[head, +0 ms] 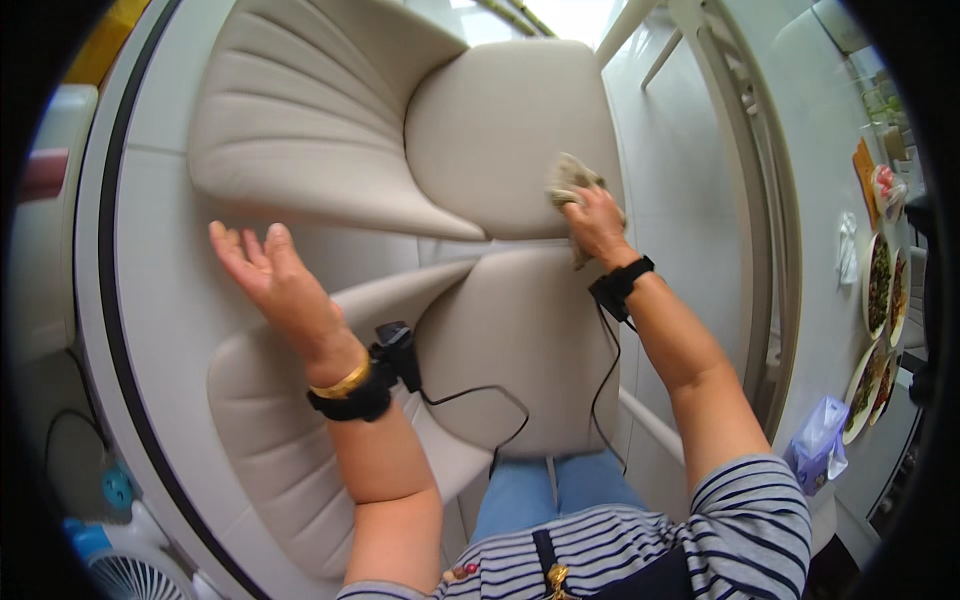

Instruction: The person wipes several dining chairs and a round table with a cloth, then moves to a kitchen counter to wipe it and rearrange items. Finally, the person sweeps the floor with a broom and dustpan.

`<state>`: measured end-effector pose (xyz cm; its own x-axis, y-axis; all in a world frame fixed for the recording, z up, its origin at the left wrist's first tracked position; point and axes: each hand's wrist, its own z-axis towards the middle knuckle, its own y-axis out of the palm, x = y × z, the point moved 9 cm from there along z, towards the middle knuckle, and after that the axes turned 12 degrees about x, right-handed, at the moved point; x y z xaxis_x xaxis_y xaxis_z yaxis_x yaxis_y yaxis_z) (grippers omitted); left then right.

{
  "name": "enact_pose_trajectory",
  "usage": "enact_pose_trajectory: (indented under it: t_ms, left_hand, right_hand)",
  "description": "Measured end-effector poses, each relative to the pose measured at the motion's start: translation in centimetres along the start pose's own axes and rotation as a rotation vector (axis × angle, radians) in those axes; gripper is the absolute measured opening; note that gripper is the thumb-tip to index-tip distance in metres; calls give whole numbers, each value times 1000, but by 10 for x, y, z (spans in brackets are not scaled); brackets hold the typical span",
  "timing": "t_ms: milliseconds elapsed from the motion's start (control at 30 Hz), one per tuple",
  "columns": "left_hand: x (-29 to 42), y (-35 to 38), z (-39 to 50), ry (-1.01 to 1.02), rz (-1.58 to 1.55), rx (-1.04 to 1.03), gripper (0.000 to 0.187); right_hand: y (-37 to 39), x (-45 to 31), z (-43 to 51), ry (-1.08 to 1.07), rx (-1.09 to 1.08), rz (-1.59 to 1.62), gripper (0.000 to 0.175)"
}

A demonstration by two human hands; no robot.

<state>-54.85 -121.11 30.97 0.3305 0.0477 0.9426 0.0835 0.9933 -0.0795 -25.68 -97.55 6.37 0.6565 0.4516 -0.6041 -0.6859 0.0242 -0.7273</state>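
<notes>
My right hand [598,223] grips a beige cloth [571,178] against the front corner of the far chair's seat [517,135]. Part of the cloth hangs below the hand towards the near chair's seat [525,345]. Off to the left, my left hand [277,292] is raised with its fingers apart and holds nothing. It is nearest to the outer side of the far chair's pleated backrest [300,127]. Both chairs are covered in beige, leather-like upholstery and stand side by side. A black strap with a device and cable sits on each wrist.
To the right, a glossy table [817,247] bears several plates of food [879,285], a purple tissue pack [817,442] and a crumpled white tissue [847,247]. A white and blue fan [135,570] stands at the lower left. Light floor tiles [157,202] surround the chairs.
</notes>
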Motion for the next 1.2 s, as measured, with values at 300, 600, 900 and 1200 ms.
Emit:
enact_pose_trajectory:
  t_ms: [300,600,900,1200]
  left_hand:
    - [31,-89,-118,-282,-5,-149,51]
    - [45,-175,-141,-277,-69,-93,43]
    - [18,-236,-177,-356,-163,-222,39]
    - [47,-243,-178,-379,-307,-281,38]
  right_hand:
    - [116,-136,-250,-524,-681,-114,38]
    - [55,-107,-208,150,-492,309,33]
    - [47,-185,-430,-829,-614,99,14]
    - [-104,-64,-342,0,-322,-186,16]
